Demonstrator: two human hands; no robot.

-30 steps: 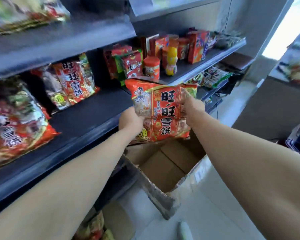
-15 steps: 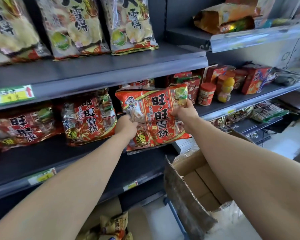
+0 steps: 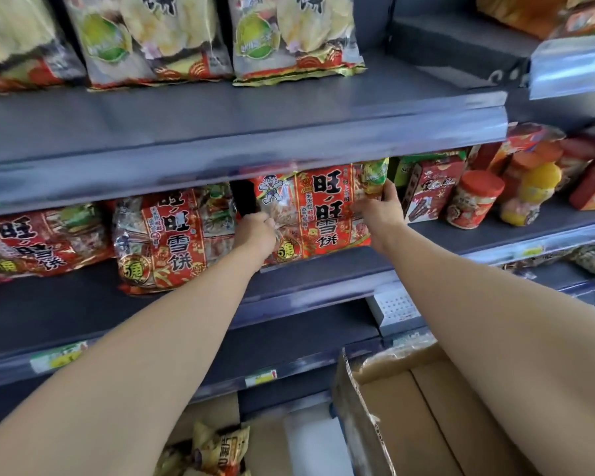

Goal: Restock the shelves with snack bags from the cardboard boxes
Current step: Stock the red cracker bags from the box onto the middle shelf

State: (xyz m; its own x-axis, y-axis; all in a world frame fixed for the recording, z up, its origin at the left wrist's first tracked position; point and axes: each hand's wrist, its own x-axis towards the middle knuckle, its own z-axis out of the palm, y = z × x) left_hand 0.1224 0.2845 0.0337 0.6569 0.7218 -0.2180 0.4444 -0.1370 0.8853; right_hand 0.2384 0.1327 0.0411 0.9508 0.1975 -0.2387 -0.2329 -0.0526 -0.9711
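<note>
While my left hand (image 3: 255, 231) pinches the left edge of the snack bag (image 3: 318, 214) and my right hand (image 3: 380, 209) grips its upper right corner, it stands upright on the middle shelf (image 3: 323, 280), just beyond both hands; likely push: straight far.

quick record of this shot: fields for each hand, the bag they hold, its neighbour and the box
left hand: grips the lower left part of the red snack bag
right hand: grips the bag's upper right edge
bag pose: upright, at the middle shelf; contact with the shelf unclear
neighbour: matching red bag just to its left on the same shelf
cardboard box: open, below right; no bags in the part that shows
</note>
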